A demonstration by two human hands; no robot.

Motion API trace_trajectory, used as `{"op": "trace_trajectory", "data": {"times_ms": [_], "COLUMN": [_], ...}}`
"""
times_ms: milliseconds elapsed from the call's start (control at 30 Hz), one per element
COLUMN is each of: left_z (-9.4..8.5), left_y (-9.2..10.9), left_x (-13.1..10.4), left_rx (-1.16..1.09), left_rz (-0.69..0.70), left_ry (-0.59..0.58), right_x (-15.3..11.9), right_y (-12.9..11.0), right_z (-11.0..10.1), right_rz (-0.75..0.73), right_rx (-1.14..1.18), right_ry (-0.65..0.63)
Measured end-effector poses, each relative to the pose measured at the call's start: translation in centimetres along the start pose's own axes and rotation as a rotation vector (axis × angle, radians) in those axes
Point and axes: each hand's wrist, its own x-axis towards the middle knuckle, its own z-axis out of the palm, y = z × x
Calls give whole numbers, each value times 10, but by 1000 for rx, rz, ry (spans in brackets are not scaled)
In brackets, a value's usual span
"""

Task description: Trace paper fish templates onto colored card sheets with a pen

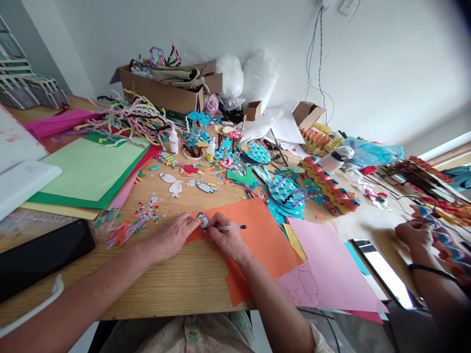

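A sheet of orange paper (pixel 263 235) lies at an angle before me on the wooden table. Near its upper left edge rests a small grey paper fish cutout (pixel 202 218). The fingers of my left hand (pixel 175 236), drawn together, press the cutout down from the left. My right hand (pixel 227 240) is closed round a slim clear pen (pixel 233 227), its tip hidden by the fingers at the cutout's right edge. Farther up lie more fish cutouts (pixel 172 185), and pink paper (pixel 334 262) with drawn outlines is at the right.
Green paper sheets (pixel 88 169) and a black phone (pixel 46 255) are on the left. Paper scraps (pixel 147 213), glue bottles (pixel 173 140) and blue honeycomb crafts (pixel 287 193) spread beyond. At the far right, another person's hand (pixel 414 233) holds a coloured egg-carton-like strip.
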Motion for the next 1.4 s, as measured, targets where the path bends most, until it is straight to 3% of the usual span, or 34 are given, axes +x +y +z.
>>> {"op": "trace_trajectory", "data": {"times_ms": [900, 1033, 1167, 1267, 1400], "left_z": [-1, -1, -2, -2, 3], "left_y": [3, 2, 2, 2, 0], "left_x": [3, 3, 1, 0, -1], "left_rx": [16, -4, -31, -26, -30], "left_rz": [-78, -89, -102, -97, -17], "left_ry": [-44, -30, -31, -30, 11], "right_x": [6, 2, 1, 6, 17], "right_y": [-5, -7, -12, -13, -7], "right_z": [11, -3, -25, -27, -14], "right_rz": [-74, -11, 19, -36, -102], "right_rx": [-90, 131, 254, 151, -113], "right_ry": [-7, -6, 142, 136, 56]}}
